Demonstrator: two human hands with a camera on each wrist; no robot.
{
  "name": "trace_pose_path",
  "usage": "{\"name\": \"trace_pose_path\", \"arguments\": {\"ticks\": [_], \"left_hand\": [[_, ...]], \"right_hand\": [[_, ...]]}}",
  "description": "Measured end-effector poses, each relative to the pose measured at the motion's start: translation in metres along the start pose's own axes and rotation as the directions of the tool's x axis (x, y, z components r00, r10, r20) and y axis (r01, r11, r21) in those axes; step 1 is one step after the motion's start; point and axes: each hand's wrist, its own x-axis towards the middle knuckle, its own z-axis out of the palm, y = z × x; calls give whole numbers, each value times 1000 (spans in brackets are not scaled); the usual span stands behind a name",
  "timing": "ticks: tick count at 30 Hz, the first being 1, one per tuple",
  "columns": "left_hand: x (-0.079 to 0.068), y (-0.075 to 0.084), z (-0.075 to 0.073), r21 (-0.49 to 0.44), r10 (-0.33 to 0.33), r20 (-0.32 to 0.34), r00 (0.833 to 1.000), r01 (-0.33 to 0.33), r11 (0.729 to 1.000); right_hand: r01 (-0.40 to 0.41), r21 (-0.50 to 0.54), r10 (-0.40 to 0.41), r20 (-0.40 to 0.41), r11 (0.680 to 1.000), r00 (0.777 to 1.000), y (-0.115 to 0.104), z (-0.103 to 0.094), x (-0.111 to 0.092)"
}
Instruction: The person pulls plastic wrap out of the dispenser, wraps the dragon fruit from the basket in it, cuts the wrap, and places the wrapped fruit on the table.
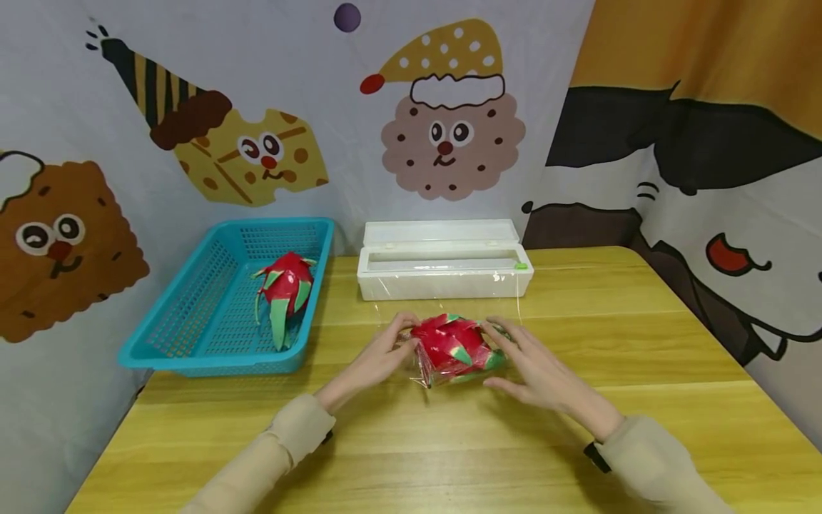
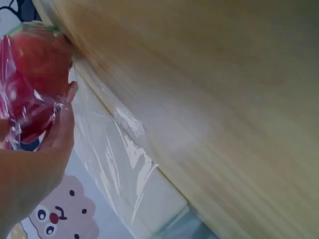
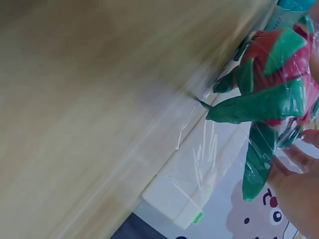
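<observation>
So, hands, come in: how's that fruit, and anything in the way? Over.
Left fingers gripping the dragon fruit at its left end, right fingers at its right. Fruit in clear film. Possible snag: film draped over white dispenser's front.

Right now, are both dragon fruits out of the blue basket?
No, one dragon fruit lies inside the blue basket, and only the film-covered dragon fruit is out, between the left hand and the right hand.
</observation>
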Motion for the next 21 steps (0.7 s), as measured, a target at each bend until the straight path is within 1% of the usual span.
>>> {"name": "trace_pose_path", "arguments": {"ticks": [4,6,7,8,9,10,11,12,13,14,15,16,17,18,19,21], "left_hand": [[5,-2,1,19,-18,-40,999,18,1000],[7,-2,2,38,13,-91,996,-9,999],[8,-3,2,67,47,-132,990,-38,997],[10,-3,3,111,96,-177,980,-77,991],[11,-3,3,165,151,-222,963,-115,980],[12,-3,3,230,212,-266,940,-152,961],[13,-3,4,316,280,-298,913,-182,931],[13,-3,4,406,345,-318,883,-202,891],[13,-2,5,486,400,-320,859,-213,848],[12,-2,6,551,442,-308,842,-221,805],[11,-1,7,605,475,-286,832,-227,763],[10,0,7,652,499,-253,829,-235,721],[8,0,9,691,508,-214,834,-238,683],[6,1,10,716,505,-177,845,-241,655],[4,2,10,734,496,-142,856,-246,633],[1,3,12,750,469,-83,879,-256,611]], "right_hand": [[15,-52,-16,-5,999,1000,5,4,6],[16,-69,-17,-12,998,1000,7,6,9],[14,-74,-15,-14,997,1000,8,7,10],[11,-79,-12,-18,997,1000,9,8,11],[7,-81,-9,-20,997,1000,9,8,13],[-1,-86,-1,-21,996,1000,10,9,14],[-8,-86,6,-20,996,1000,10,9,14],[-13,-87,11,-19,996,1000,10,9,15],[-18,-86,17,-17,996,1000,10,9,16],[-21,-86,20,-17,996,1000,10,9,16],[-24,-84,23,-16,996,1000,10,9,17],[-27,-83,26,-13,996,1000,11,9,17],[-30,-79,29,-8,996,1000,11,8,17],[-31,-74,31,-3,997,1000,11,8,18],[-33,-65,33,3,997,999,11,7,18],[-39,-45,40,19,998,999,12,5,19]]}}
